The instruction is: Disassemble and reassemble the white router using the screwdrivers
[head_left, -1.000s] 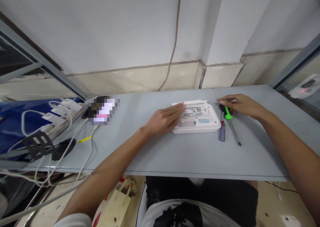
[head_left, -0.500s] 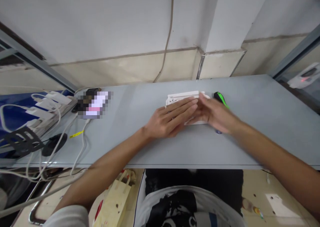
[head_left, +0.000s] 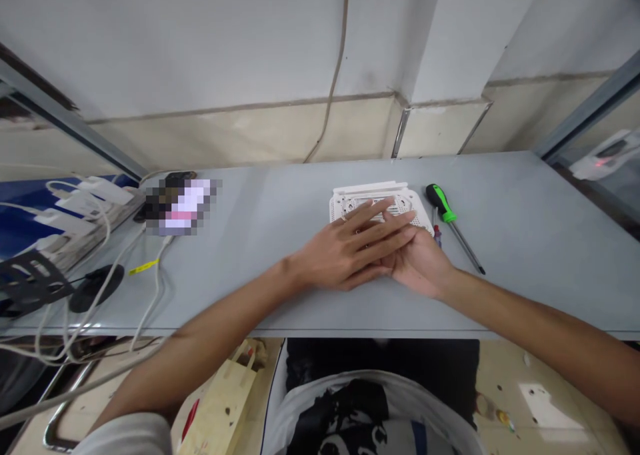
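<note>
My left hand lies palm down with its fingers stretched and slightly spread, across the fingers of my right hand. My right hand is turned palm up, its fingers partly hidden beneath the left. Both are empty as far as they show. Just behind them, partly covered, a white router-like device with a vented face and folded white bars lies flat on the table. To its right rests a green-and-black screwdriver, its shaft pointing toward me. A smaller screwdriver with a reddish handle lies between it and my right hand.
On the grey table, a blurred-out phone lies at the left with a cable. White power adapters and loose cords crowd the left end, near a black stand. A white handheld device is at the far right.
Both hands have moved slightly toward me, uncovering more of the white device and both screwdrivers. My right hand has rolled palm up under the left, whose fingers have spread.
</note>
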Demonstrator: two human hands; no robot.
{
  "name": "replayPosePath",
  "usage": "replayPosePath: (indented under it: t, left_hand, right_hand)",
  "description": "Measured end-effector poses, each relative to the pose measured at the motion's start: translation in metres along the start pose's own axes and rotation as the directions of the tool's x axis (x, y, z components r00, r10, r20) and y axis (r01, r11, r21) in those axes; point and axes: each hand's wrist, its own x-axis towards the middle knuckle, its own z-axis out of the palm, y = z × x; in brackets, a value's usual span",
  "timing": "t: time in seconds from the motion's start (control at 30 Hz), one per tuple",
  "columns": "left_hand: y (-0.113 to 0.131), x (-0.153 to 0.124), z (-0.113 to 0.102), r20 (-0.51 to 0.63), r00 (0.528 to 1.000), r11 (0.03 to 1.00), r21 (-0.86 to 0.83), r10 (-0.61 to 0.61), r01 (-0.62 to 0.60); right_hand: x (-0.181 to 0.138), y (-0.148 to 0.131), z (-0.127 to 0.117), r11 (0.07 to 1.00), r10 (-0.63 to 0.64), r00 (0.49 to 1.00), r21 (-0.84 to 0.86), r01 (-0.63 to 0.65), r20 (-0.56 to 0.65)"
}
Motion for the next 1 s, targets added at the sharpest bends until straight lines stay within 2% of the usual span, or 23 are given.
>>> replayPosePath:
  t: [0.1, 0.3, 0.43, 0.53, 0.63, 0.7, 0.77, 0.83, 0.87, 1.0]
  left_hand:
    - [-0.001, -0.001, 0.001, 0.043, 0.999, 1.000, 0.026, -0.013, 0.012]
    - [-0.004, -0.003, 0.005, 0.075, 0.997, 0.997, 0.079, 0.007, -0.013]
    - [-0.008, -0.004, 0.001, 0.071, 0.997, 0.995, 0.097, -0.020, 0.013]
    - [-0.018, -0.009, -0.008, -0.060, 0.993, 0.992, 0.081, -0.097, 0.102]
    - [-0.030, -0.018, -0.014, -0.213, 0.959, 0.973, 0.093, -0.187, 0.210]
    - [-0.037, -0.023, -0.015, -0.216, 0.948, 0.960, 0.106, -0.233, 0.260]
    - [-0.042, -0.026, -0.013, -0.130, 0.957, 0.955, 0.114, -0.259, 0.273]
    - [-0.044, -0.027, -0.009, -0.027, 0.966, 0.959, 0.116, -0.256, 0.257]
    - [-0.044, -0.027, -0.007, 0.008, 0.968, 0.962, 0.112, -0.250, 0.247]
    - [-0.044, -0.026, -0.003, 0.045, 0.968, 0.967, 0.085, -0.246, 0.242]
  right_hand:
    - [-0.001, -0.005, 0.003, 0.955, 0.179, 0.984, 0.242, -0.172, -0.007]
    - [0.000, -0.009, 0.003, 0.951, 0.180, 0.984, 0.255, -0.176, 0.007]
    - [-0.001, -0.011, 0.000, 0.975, 0.119, 0.992, 0.185, -0.126, 0.051]
    - [-0.003, -0.023, -0.010, 0.998, 0.039, 0.999, 0.053, -0.041, 0.032]
    - [-0.007, -0.040, -0.024, 0.985, -0.009, 1.000, -0.171, 0.013, 0.024]
    - [-0.012, -0.049, -0.031, 0.893, -0.023, 0.994, -0.445, 0.069, 0.109]
    - [-0.017, -0.051, -0.032, 0.654, 0.014, 0.970, -0.736, 0.175, 0.243]
    - [-0.019, -0.043, -0.030, 0.402, 0.059, 0.950, -0.878, 0.260, 0.308]
    - [-0.020, -0.036, -0.028, 0.326, 0.052, 0.950, -0.905, 0.274, 0.307]
    - [-0.015, -0.001, -0.026, 0.231, -0.026, 0.962, -0.934, 0.272, 0.273]
